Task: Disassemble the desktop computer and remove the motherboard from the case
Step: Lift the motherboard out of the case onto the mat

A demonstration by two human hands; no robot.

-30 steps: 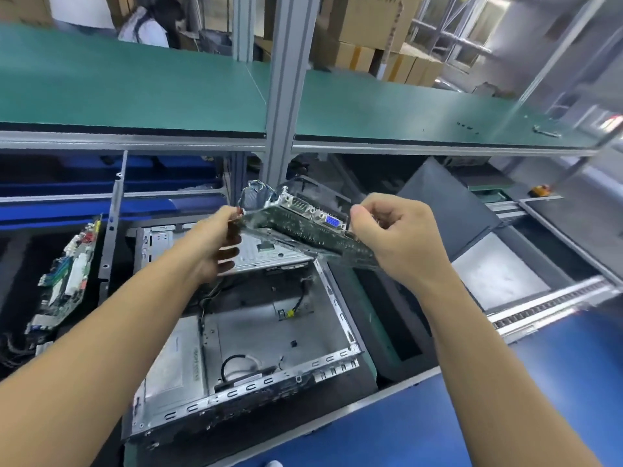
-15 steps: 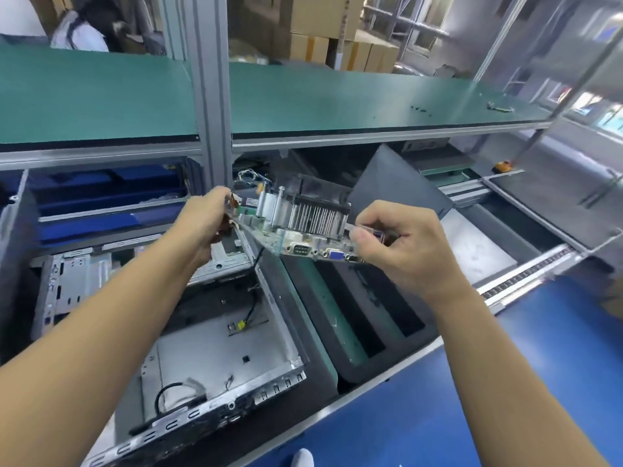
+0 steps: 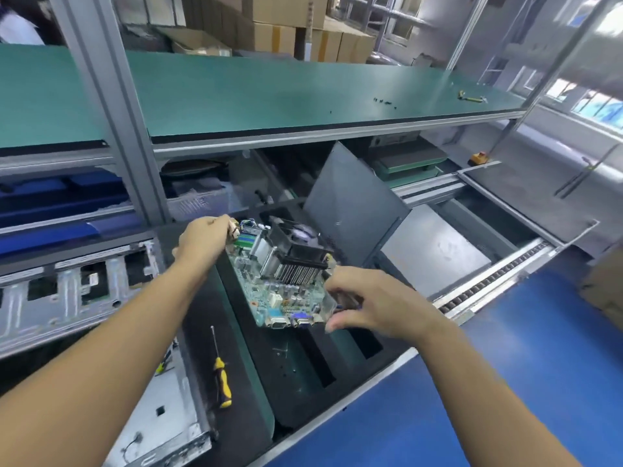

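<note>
The green motherboard [image 3: 279, 291], with a finned heatsink and black fan [image 3: 296, 251] on top, is in the air over a black foam tray [image 3: 303, 362]. My left hand [image 3: 202, 241] grips its far left corner. My right hand [image 3: 367, 305] pinches its near right edge beside the blue port. The open metal computer case [image 3: 67, 291] lies at the left, away from the board, and part of it is hidden by my left arm.
A yellow-and-black screwdriver [image 3: 220, 375] lies on the dark mat between case and tray. A dark case panel [image 3: 350, 203] leans up behind the tray. A green shelf [image 3: 303, 92] runs overhead with small screws on it. A conveyor rail [image 3: 488, 281] is at right.
Both hands have carried the motherboard to the right, off the case and over the foam tray, and tilted it so its top faces up. The view has swung right.
</note>
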